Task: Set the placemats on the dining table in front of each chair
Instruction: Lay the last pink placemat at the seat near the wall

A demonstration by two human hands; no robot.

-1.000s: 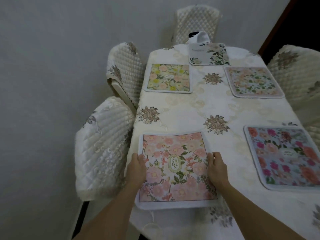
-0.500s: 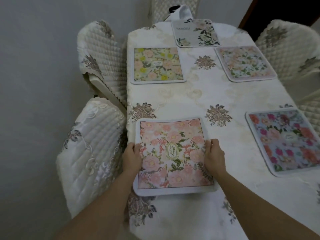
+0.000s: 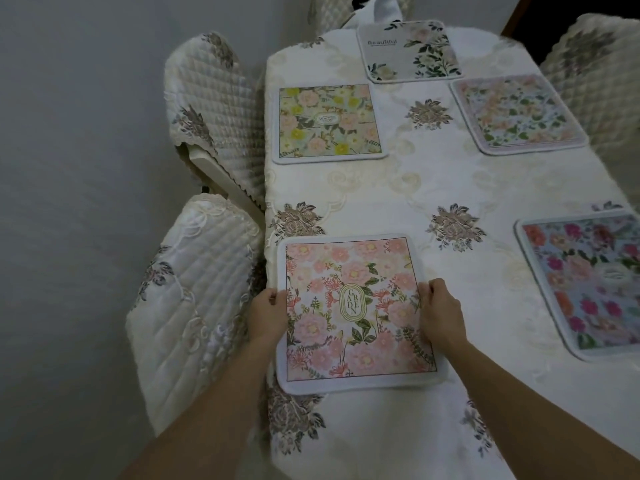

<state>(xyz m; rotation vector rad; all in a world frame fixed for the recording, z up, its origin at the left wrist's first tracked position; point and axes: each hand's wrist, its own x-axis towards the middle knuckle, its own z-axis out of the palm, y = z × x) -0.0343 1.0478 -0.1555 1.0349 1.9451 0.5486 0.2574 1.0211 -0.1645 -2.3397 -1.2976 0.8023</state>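
Observation:
A pink floral placemat (image 3: 353, 313) marked "GARDEN" lies on the cream tablecloth of the dining table (image 3: 398, 188), near its left edge beside a quilted chair (image 3: 194, 299). My left hand (image 3: 268, 315) grips the mat's left edge and my right hand (image 3: 440, 311) grips its right edge. Other mats lie flat farther along: a yellow floral placemat (image 3: 329, 123), a grey "Beautiful" placemat (image 3: 408, 50) at the far end, a pale pink placemat (image 3: 516, 112) and a blue placemat with magenta flowers (image 3: 588, 282) on the right.
A second quilted chair (image 3: 214, 105) stands at the far left side, another chair (image 3: 595, 64) at the far right, and one at the head of the table. A plain wall runs close along the left. A white object sits behind the grey mat.
Both hands have slid the pink mat a little farther onto the table while keeping hold of its edges. The view has moved closer and tilted down.

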